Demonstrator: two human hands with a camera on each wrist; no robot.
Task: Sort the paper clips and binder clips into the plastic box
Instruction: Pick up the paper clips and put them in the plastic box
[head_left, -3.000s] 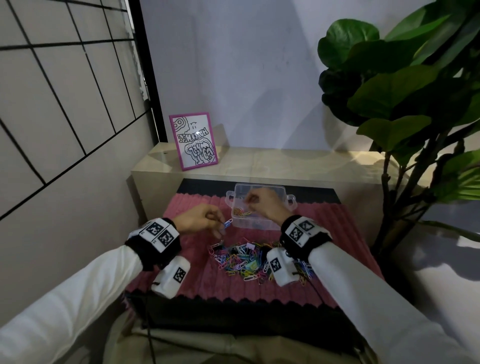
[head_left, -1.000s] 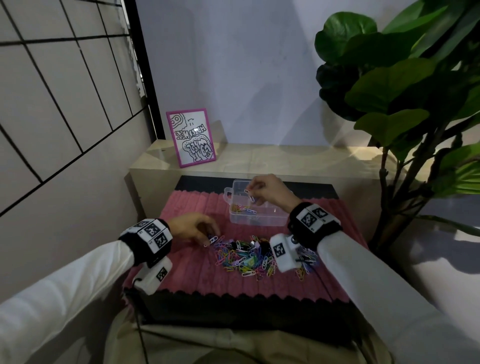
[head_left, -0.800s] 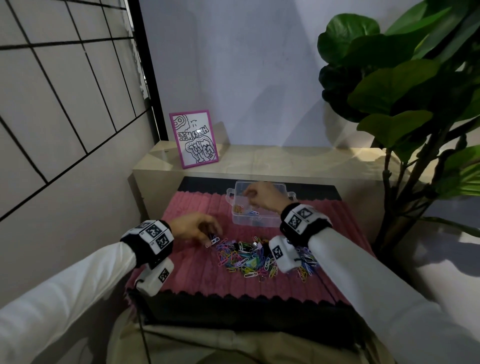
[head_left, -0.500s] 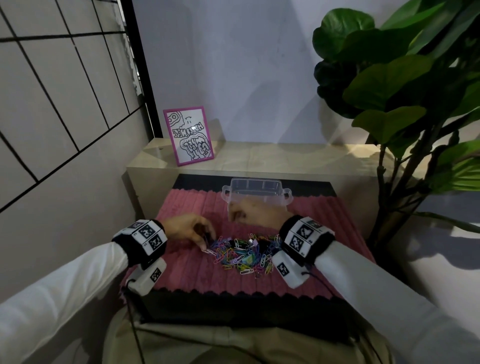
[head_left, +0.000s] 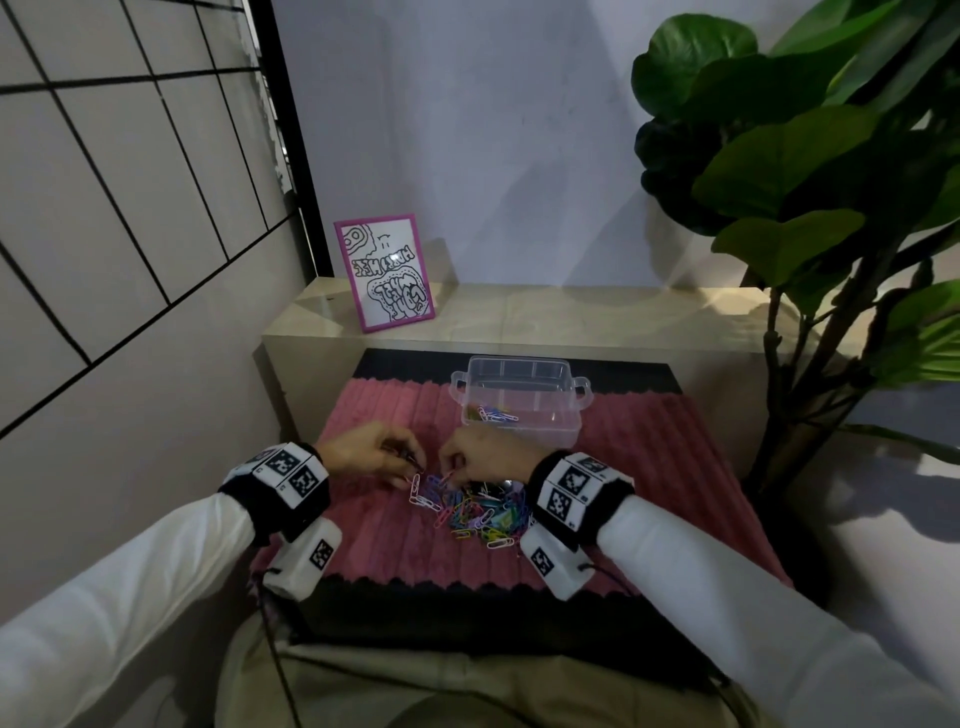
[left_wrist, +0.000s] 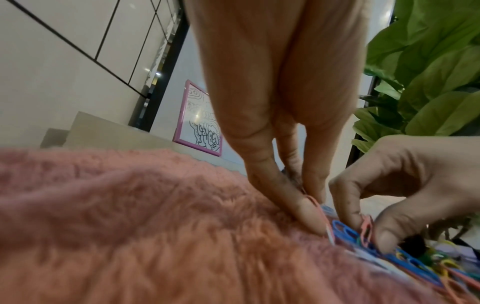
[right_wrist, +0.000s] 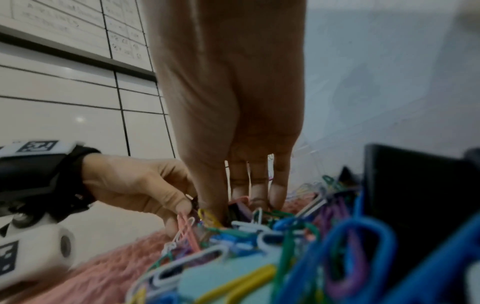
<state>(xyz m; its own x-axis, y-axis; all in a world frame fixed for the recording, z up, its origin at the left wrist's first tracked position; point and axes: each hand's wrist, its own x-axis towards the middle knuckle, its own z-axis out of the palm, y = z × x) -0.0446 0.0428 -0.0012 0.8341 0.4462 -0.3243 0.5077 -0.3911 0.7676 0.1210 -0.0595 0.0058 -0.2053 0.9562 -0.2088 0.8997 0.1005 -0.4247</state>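
Left hand (head_left: 370, 451) at the near-left fringe of the clip pile (head_left: 475, 508), thumb and forefinger pinching a pink paper clip (left_wrist: 317, 207) against the pink mat (head_left: 649, 457); best lifted straight up to shed neighbours. Right hand (head_left: 485, 456) beside it, fingertips pinching another pink clip (left_wrist: 366, 226). Then over to the plastic box (head_left: 521, 402) near the mat's far edge, a few clips already inside.

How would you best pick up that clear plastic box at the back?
Probably by the two small loop handles on the plastic box, one at each end: left handle, right handle. It stands upright and open-topped, so come in from both sides and keep it level.
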